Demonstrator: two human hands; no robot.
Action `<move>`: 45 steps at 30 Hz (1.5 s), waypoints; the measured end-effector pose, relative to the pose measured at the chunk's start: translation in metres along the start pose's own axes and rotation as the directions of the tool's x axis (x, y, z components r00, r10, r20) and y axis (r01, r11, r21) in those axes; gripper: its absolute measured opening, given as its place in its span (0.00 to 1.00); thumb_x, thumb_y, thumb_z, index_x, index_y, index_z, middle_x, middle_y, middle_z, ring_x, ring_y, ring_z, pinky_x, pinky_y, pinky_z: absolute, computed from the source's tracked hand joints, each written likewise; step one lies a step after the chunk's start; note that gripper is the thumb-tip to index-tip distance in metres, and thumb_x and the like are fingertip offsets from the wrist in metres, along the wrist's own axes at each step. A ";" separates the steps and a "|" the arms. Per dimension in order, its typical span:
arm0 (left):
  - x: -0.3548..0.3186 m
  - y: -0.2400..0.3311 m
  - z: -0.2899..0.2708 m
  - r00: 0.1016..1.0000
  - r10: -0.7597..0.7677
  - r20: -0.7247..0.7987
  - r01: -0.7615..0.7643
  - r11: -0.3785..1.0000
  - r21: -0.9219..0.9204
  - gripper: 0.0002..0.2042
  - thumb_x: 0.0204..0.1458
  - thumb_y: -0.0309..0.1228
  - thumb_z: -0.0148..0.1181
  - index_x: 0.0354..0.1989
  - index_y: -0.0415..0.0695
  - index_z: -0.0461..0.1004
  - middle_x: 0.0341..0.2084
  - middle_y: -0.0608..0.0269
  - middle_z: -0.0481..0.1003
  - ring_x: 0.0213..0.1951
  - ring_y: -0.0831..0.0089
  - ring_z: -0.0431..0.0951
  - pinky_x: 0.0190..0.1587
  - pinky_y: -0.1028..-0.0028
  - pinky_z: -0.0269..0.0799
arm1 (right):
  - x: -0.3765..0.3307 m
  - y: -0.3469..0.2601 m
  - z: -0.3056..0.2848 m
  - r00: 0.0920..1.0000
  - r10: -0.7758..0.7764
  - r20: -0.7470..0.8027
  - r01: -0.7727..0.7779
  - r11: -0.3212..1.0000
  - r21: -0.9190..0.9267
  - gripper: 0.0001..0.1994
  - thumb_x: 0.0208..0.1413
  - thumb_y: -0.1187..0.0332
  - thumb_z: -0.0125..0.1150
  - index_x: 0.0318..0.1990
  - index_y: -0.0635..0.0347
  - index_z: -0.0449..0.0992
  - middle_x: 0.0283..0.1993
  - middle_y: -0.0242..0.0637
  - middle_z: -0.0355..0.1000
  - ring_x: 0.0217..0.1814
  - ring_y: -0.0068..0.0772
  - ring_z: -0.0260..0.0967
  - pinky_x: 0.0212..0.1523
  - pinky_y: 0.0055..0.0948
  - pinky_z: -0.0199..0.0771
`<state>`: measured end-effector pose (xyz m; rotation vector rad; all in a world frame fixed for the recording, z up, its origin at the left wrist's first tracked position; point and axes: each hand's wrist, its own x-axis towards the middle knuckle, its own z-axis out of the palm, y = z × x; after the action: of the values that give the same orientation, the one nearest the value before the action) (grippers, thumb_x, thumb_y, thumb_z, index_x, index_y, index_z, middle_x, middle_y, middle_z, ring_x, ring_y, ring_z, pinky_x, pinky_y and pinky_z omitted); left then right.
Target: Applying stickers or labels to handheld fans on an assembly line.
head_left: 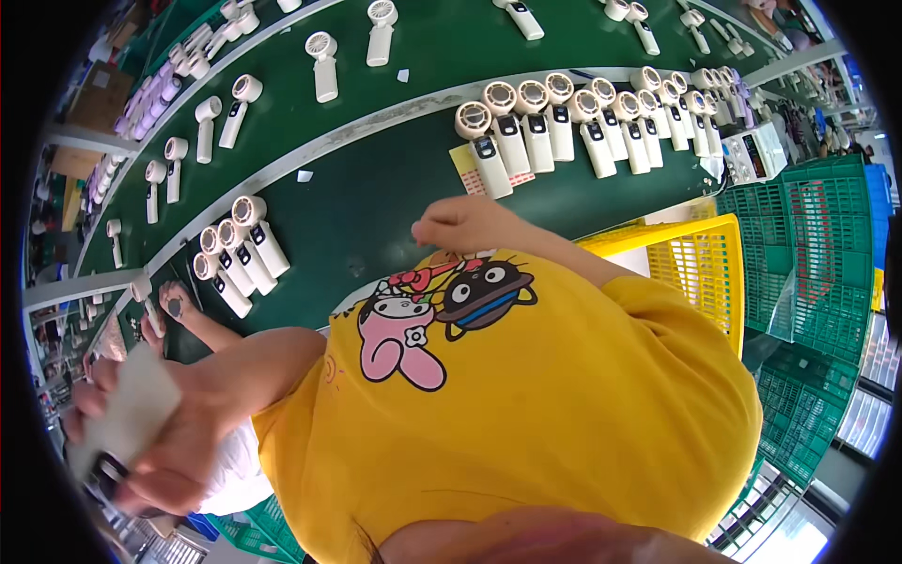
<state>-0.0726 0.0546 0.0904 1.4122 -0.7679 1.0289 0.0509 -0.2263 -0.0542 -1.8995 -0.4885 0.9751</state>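
Note:
My left hand [183, 428] is stretched far out to the left, its fingers wrapped round a white handheld fan [141, 404]. The fan's dark display shows near my fingers, and its head cannot be made out. My right hand [465, 224] is loosely curled over the near edge of the green worktable [376, 211], in front of my yellow shirt; nothing shows in its fingers. Beyond it, to the right, several white handheld fans [489, 167] lie in a row. A smaller group of similar fans [270, 249] lies to the left.
More fans [324, 80] stand spaced along a green belt [442, 47] behind a pale rail. A yellow basket [735, 282] and green crates [827, 244] are at right, near a white box-shaped device [756, 155]. A co-worker's hands [178, 303] are at the left table edge.

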 end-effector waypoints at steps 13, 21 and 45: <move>-0.123 -0.290 0.121 0.145 -0.926 0.348 0.850 -0.063 -0.523 0.20 0.43 0.22 0.51 0.46 0.30 0.59 0.38 0.43 0.69 0.37 0.60 0.73 0.38 0.72 0.70 | -0.034 0.039 -0.023 0.958 0.186 -0.220 -0.163 0.979 0.119 0.13 0.54 0.60 0.50 0.33 0.61 0.71 0.25 0.30 0.67 0.27 0.22 0.60 0.31 0.19 0.61; -0.148 -0.424 0.165 0.053 -0.987 0.150 0.870 -0.028 -0.492 0.14 0.42 0.21 0.51 0.40 0.30 0.64 0.35 0.45 0.67 0.35 0.59 0.71 0.40 0.69 0.71 | -0.063 0.040 -0.038 0.939 0.161 -0.304 -0.096 0.971 0.217 0.12 0.57 0.61 0.47 0.38 0.60 0.72 0.33 0.30 0.70 0.32 0.23 0.61 0.35 0.18 0.60; -0.160 -0.149 0.039 0.079 -0.948 -0.310 0.986 0.119 -0.114 0.15 0.44 0.29 0.55 0.40 0.37 0.65 0.25 0.62 0.68 0.25 0.75 0.67 0.27 0.79 0.64 | 0.021 0.017 -0.020 0.987 -0.006 -0.158 0.080 0.882 0.464 0.19 0.57 0.53 0.43 0.42 0.59 0.69 0.29 0.30 0.64 0.25 0.17 0.55 0.26 0.16 0.56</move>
<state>0.0049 0.0157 -0.1141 1.3811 0.6079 0.1193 0.0790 -0.2314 -0.0724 -1.4990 -0.1774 0.8209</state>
